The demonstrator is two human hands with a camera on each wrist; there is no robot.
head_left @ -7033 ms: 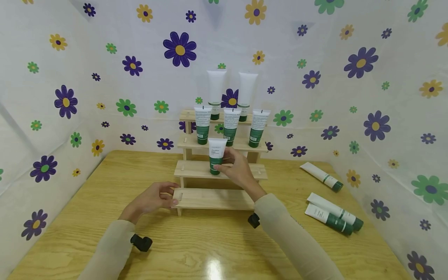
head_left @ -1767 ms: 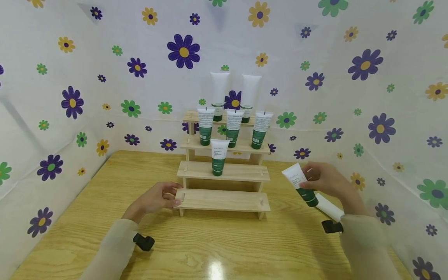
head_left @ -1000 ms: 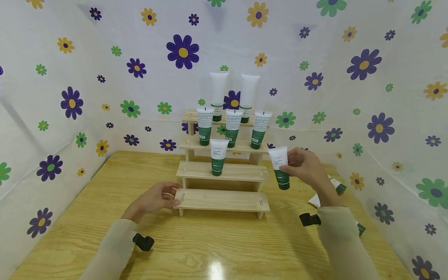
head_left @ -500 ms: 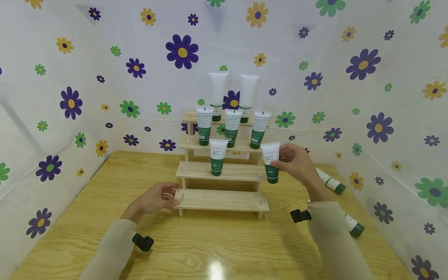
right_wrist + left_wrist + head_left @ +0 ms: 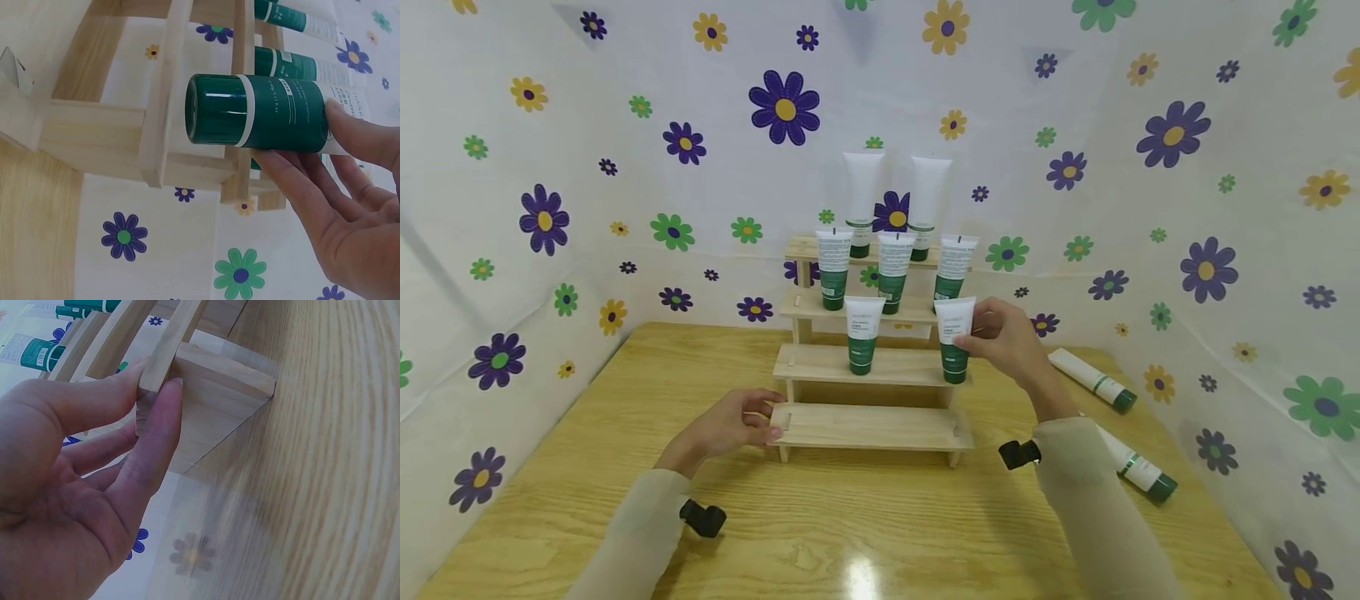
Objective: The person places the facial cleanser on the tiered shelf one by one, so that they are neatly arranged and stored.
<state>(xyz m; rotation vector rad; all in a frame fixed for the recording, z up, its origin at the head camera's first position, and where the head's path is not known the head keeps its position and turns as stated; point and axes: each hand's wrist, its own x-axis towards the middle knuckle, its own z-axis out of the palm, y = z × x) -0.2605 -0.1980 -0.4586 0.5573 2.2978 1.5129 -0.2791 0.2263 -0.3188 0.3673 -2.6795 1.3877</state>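
My right hand (image 5: 1011,340) pinches a white and green squeeze tube (image 5: 955,340), cap down, at the right end of the second step up of a wooden display stand (image 5: 872,427). In the right wrist view the green cap of this tube (image 5: 219,111) is close to the step's edge. My left hand (image 5: 730,429) holds the left end of the lowest step, thumb and finger on the board (image 5: 164,359) in the left wrist view. Another tube (image 5: 862,335) stands upright mid-step, its label facing me. Three tubes stand one step higher, among them a middle one (image 5: 892,271).
Two taller white tubes, one at the left (image 5: 862,196), stand on the top step. To the right on the wooden table (image 5: 820,525) lie a white tube (image 5: 1093,379) and another (image 5: 1142,471), partly behind my right forearm. A flowered cloth (image 5: 685,75) surrounds the table.
My right hand has set one tube mid-step, picked up another from the table at the right, and carried it left to the same step's right end. My left hand has stayed at the stand.
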